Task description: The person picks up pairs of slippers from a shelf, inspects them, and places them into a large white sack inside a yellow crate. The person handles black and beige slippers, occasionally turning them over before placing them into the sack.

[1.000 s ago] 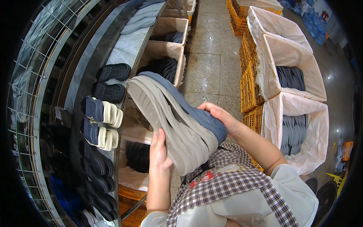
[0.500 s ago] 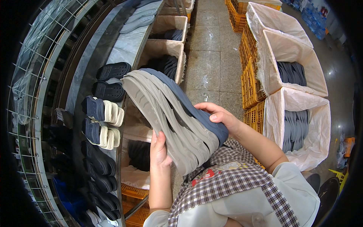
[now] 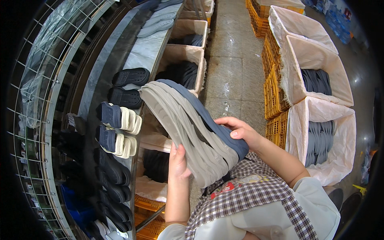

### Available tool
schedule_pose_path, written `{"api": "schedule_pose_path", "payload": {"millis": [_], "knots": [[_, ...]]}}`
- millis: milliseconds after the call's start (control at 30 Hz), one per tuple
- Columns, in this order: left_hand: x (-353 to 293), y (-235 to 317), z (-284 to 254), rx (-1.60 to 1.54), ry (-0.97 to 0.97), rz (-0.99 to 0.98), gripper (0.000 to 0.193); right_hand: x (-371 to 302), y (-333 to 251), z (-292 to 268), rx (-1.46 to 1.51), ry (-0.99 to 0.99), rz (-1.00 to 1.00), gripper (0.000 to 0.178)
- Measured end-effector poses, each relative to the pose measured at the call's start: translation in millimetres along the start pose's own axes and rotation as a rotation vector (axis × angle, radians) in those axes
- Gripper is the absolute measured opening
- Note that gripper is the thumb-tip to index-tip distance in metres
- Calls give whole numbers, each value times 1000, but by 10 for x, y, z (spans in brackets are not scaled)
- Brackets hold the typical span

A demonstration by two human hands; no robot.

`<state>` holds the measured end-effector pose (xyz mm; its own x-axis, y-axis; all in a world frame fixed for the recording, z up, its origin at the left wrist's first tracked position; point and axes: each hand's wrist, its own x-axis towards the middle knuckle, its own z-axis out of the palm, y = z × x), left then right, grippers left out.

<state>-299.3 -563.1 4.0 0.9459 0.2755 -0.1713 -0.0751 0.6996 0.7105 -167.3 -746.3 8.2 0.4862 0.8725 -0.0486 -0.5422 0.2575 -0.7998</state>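
Observation:
Between my hands is a tilted stack of shoe soles, with several grey soles (image 3: 192,136) and a navy blue sole (image 3: 212,122) on the right side. My left hand (image 3: 180,162) grips the grey side from the left, its thumb lying along the nearest sole and its other fingers hidden behind the stack. My right hand (image 3: 242,132) is closed on the navy sole near its lower right end. To the left, a metal bench (image 3: 140,58) carries black soles (image 3: 132,77), navy pieces (image 3: 110,115) and cream soles (image 3: 130,120).
Lined bins of dark soles (image 3: 182,54) stand along the bench. On the right, orange crates (image 3: 276,90) and lined bins (image 3: 346,140) hold grey soles (image 3: 319,138). A tiled aisle (image 3: 226,64) runs between them. A wire rack (image 3: 52,68) stands at the far left.
The whole view has shifted, so the bench, bins and stack sit a little further right and lower. Both hands keep the same grip on the soles.

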Motion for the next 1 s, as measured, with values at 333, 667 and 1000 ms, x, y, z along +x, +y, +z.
{"api": "schedule_pose_path", "payload": {"millis": [333,667,1000], "knots": [[9,-64,-101,126,42,13,78,-7,221,-66,-78,-40,-90,66],[56,-147,-279,186,41,39,85,-8,336,-138,-157,-119,-240,60],[103,-206,-373,153,136,43,68,31,313,-60,-167,-113,-258,60]]}}
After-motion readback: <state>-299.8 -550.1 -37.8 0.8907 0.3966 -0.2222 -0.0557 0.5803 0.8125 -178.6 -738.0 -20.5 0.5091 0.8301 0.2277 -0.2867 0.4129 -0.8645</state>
